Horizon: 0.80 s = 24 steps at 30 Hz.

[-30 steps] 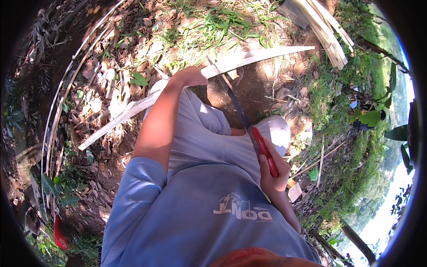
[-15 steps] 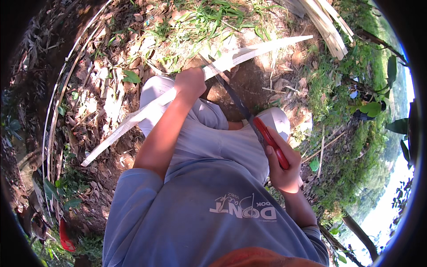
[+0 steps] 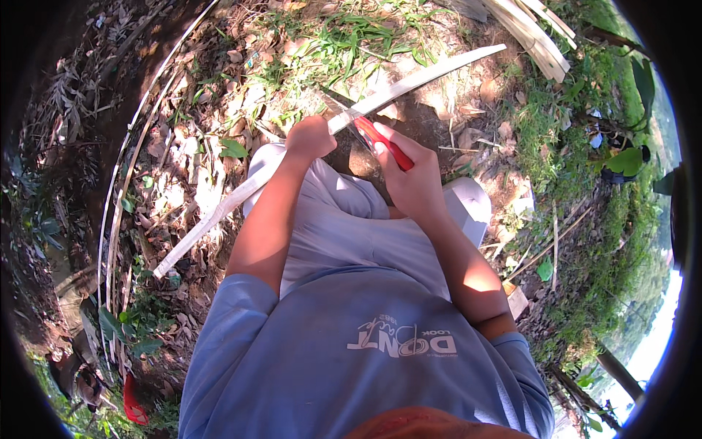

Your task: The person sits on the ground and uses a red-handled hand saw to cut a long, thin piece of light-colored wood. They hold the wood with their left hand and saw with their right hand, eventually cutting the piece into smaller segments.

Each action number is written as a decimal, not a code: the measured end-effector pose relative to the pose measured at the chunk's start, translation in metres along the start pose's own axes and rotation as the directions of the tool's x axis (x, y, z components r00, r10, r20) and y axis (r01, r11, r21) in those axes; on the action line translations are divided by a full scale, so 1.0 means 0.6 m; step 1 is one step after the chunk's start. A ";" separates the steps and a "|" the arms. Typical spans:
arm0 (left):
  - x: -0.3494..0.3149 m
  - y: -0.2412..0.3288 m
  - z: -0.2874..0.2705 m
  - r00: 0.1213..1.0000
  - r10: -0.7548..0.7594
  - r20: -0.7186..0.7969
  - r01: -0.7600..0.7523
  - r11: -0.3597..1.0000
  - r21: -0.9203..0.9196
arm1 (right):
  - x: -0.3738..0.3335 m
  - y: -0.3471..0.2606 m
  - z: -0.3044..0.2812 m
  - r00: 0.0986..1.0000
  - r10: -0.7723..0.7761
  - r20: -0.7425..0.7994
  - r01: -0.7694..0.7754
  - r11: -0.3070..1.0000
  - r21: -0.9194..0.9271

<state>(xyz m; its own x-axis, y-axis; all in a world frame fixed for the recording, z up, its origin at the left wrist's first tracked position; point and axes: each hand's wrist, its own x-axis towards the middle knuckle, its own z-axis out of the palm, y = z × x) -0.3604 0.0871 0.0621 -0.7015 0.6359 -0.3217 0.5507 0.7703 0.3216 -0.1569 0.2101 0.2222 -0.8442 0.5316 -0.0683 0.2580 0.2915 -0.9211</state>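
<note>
My left hand [image 3: 311,137] is closed round a long, pale strip of split wood or bamboo [image 3: 431,75]. The strip slants across my left knee, its low end near the leaf litter at left and its other end reaching far right. In my right hand [image 3: 417,175] is the red handle [image 3: 393,148] of a tool with a long, narrow, dark blade. That blade crosses the strip just beyond my left fist, and the handle's front end is close to the strip. Whether the edge is toothed cannot be made out.
Several pale split strips [image 3: 537,44] lie at the far right. Long thin strips [image 3: 117,197] curve along the left side. A red object [image 3: 134,401] is on the ground at lower left. Dry leaves, grass and green plants [image 3: 625,162] surround my bent legs [image 3: 365,238].
My right hand has pushed the red-handled tool forward and left, bringing its handle up close to the strip. My left hand keeps its hold; the strip has shifted slightly.
</note>
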 end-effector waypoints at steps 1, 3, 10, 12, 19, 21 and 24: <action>0.005 -0.007 0.002 1.000 0.008 0.000 -0.008 1.000 -0.012 | -0.003 -0.001 0.003 1.000 -0.018 -0.024 0.019 0.999 0.030; 0.007 -0.006 -0.003 0.998 0.044 0.045 -0.042 0.998 -0.042 | -0.002 0.003 0.006 0.996 -0.059 -0.069 0.065 0.995 0.081; 0.035 -0.010 -0.034 0.911 -0.029 0.412 0.180 0.926 -0.332 | -0.018 0.055 0.015 0.987 -0.128 -0.094 0.129 0.992 0.009; 0.032 -0.003 -0.047 0.881 -0.026 0.473 0.224 0.903 -0.367 | -0.041 0.076 0.025 0.984 -0.140 -0.109 0.148 0.986 0.074; 0.000 0.032 -0.038 0.974 -0.163 0.158 0.145 0.982 0.121 | -0.097 0.123 0.074 0.950 -0.210 -0.232 0.229 0.972 0.058; -0.027 0.045 -0.034 0.988 -0.152 0.035 0.147 0.983 0.106 | -0.070 0.083 0.049 0.938 -0.268 -0.221 0.288 0.955 0.065; -0.059 0.063 0.003 0.987 -0.134 -0.086 0.147 0.974 0.170 | -0.023 0.007 0.019 0.996 -0.067 -0.059 0.064 0.997 -0.042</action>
<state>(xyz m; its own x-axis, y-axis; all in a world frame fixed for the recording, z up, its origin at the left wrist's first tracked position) -0.3139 0.0936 0.0838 -0.8050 0.5208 -0.2841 0.5108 0.8520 0.1145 -0.1493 0.1947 0.2148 -0.8302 0.5572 0.0163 0.2229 0.3586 -0.9065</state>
